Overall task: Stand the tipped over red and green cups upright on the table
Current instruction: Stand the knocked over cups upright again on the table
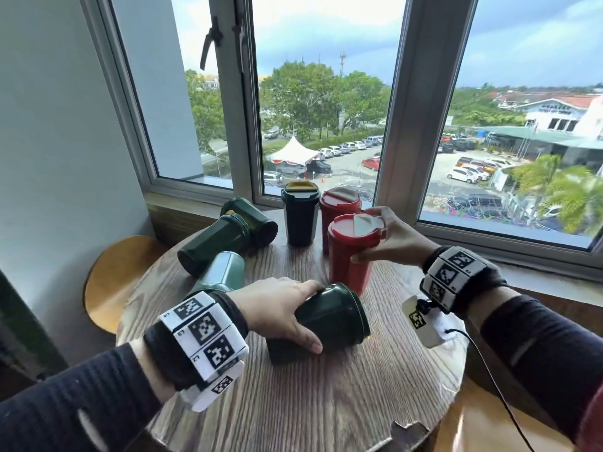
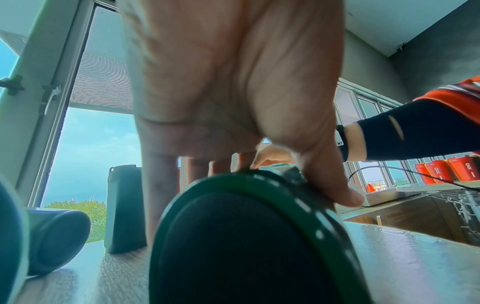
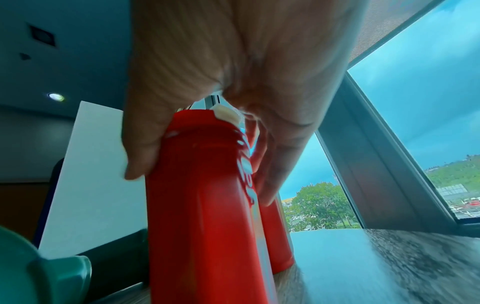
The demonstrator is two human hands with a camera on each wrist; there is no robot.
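Observation:
On the round wooden table (image 1: 326, 386) my left hand (image 1: 277, 311) grips a dark green cup (image 1: 329, 318) that lies on its side near the front middle; its base (image 2: 233, 246) fills the left wrist view under my left hand (image 2: 233, 102). My right hand (image 1: 388, 239) holds a red cup (image 1: 350, 252) just below its lid, nearly upright; that red cup (image 3: 202, 205) is wrapped by my right hand (image 3: 221, 82). A second red cup (image 1: 339, 210) stands upright behind it. Three green cups (image 1: 215, 243) (image 1: 251, 220) (image 1: 222, 272) lie tipped at the left.
A dark cup with a yellow-tabbed lid (image 1: 301, 213) stands upright at the back by the window sill (image 1: 489, 249). A white tagged device with a black cable (image 1: 424, 324) lies at the table's right. A wooden stool (image 1: 114, 278) sits left of the table.

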